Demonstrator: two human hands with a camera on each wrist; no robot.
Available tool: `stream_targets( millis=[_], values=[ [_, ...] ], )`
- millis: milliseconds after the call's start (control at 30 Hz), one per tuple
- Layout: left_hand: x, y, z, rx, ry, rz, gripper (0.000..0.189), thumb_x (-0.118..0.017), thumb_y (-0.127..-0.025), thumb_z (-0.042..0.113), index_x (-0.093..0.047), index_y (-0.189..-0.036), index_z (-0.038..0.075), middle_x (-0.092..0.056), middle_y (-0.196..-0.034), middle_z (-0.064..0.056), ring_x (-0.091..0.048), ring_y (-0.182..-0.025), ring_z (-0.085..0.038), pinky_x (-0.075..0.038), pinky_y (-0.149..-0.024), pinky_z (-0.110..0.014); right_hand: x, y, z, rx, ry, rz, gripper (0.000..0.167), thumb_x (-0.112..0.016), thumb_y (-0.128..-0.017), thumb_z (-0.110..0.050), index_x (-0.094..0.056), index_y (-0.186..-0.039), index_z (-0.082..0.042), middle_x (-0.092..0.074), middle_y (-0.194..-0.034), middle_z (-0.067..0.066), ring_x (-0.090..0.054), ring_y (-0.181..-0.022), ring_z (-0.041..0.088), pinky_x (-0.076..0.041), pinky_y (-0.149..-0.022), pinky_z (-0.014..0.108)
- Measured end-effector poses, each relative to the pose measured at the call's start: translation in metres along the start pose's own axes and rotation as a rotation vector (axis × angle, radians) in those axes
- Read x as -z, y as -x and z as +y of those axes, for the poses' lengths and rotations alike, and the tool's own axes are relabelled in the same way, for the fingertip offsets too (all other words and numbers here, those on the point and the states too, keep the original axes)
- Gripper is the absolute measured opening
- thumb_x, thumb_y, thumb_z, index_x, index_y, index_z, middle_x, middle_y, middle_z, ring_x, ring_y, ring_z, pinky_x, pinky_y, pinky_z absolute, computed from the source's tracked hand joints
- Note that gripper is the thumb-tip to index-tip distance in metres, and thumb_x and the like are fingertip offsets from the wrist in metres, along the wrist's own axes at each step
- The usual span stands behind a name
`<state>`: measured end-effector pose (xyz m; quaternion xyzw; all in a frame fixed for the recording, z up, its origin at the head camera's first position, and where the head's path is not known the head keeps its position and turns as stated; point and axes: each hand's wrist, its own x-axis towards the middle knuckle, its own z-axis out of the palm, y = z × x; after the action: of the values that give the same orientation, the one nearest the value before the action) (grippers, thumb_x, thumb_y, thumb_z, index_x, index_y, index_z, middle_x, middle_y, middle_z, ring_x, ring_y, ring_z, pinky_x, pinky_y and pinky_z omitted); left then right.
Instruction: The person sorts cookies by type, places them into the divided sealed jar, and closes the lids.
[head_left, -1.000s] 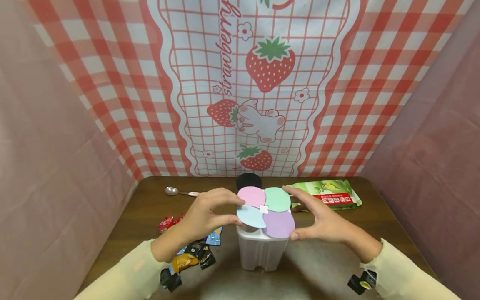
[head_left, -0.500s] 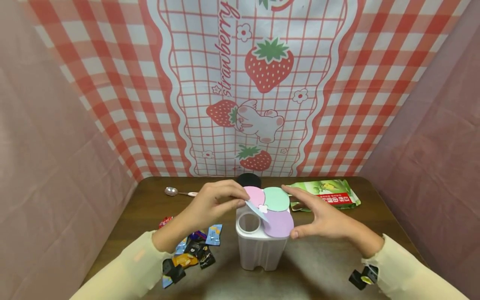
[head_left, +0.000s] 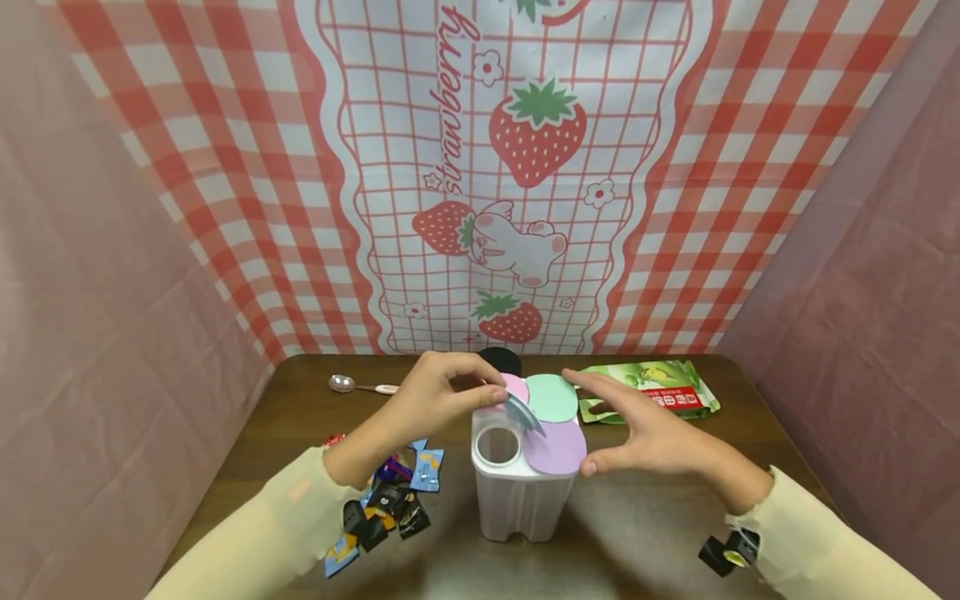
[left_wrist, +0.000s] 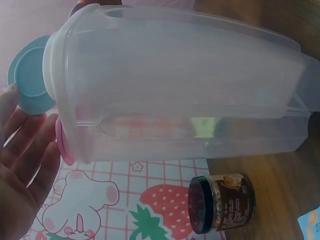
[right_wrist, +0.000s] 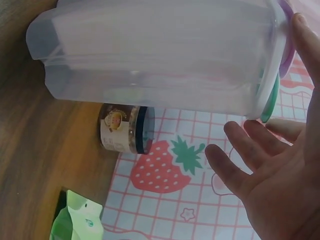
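A tall translucent container (head_left: 521, 504) with a white top stands upright on the table. Its top carries pink (head_left: 516, 387), green (head_left: 553, 398) and purple (head_left: 557, 452) petal-shaped lids, all lying flat. My left hand (head_left: 444, 392) pinches the edge of the light blue lid (head_left: 524, 414), which is tilted up steeply. Beside it the round opening (head_left: 498, 460) is uncovered. In the left wrist view the underside of the blue lid (left_wrist: 31, 75) shows a raised ring. My right hand (head_left: 641, 433) spans the container's right side, fingers spread, thumb at the purple lid's edge and index fingertip at the green one.
Several wrapped candies (head_left: 426, 471) lie left of the container. A spoon (head_left: 342, 383) is at the back left, and a green packet (head_left: 678, 392) at the back right. Behind the container stands a black-lidded jar (left_wrist: 232, 202). A checked strawberry cloth (head_left: 540, 233) hangs behind the table.
The left hand has lifted the blue lid from nearly flat to steeply tilted, moving up and to the right, uncovering the round opening. The right hand has stayed in place.
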<state>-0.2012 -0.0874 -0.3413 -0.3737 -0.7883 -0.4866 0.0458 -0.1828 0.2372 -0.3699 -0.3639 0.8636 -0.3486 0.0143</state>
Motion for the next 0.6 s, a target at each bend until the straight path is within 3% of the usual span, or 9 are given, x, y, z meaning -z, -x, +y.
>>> stream_targets(
  millis=[167, 300, 433, 600],
  values=[
    [0.000, 0.000, 0.001, 0.012, -0.010, 0.006, 0.005, -0.078, -0.093, 0.023, -0.079, -0.097, 0.021, -0.075, -0.090, 0.011, -0.070, -0.081, -0.009, -0.060, -0.073, -0.029, 0.002, 0.001, -0.005, 0.004, 0.029, 0.049, 0.103, -0.094, -0.073, -0.038, -0.037, -0.158, -0.027, -0.046, -0.156, 0.000, -0.049, -0.138, 0.023, -0.051, -0.104, 0.049],
    [0.000, 0.000, 0.001, 0.007, -0.012, 0.007, 0.005, -0.079, -0.093, 0.023, -0.079, -0.097, 0.021, -0.075, -0.091, 0.011, -0.070, -0.082, -0.008, -0.060, -0.074, -0.028, 0.006, 0.000, -0.013, 0.016, 0.038, 0.142, 0.087, -0.093, -0.075, -0.034, -0.048, -0.149, -0.028, -0.052, -0.147, -0.008, -0.052, -0.133, 0.013, -0.050, -0.104, 0.049],
    [0.001, -0.001, 0.001, -0.006, -0.010, 0.005, 0.007, -0.079, -0.092, 0.023, -0.079, -0.098, 0.019, -0.076, -0.091, 0.008, -0.070, -0.081, -0.008, -0.060, -0.073, -0.028, 0.010, -0.002, -0.023, 0.066, 0.053, 0.221, 0.070, -0.092, -0.077, -0.027, -0.058, -0.139, -0.027, -0.060, -0.136, -0.012, -0.058, -0.123, 0.009, -0.054, -0.097, 0.038],
    [0.002, 0.000, 0.003, -0.010, -0.005, -0.002, 0.008, -0.077, -0.094, 0.022, -0.079, -0.100, 0.017, -0.076, -0.093, 0.006, -0.069, -0.084, -0.009, -0.060, -0.075, -0.027, 0.010, -0.005, -0.036, 0.161, 0.033, 0.281, 0.054, -0.091, -0.078, -0.018, -0.068, -0.127, -0.018, -0.069, -0.123, -0.006, -0.064, -0.111, 0.009, -0.054, -0.089, 0.026]
  ],
)
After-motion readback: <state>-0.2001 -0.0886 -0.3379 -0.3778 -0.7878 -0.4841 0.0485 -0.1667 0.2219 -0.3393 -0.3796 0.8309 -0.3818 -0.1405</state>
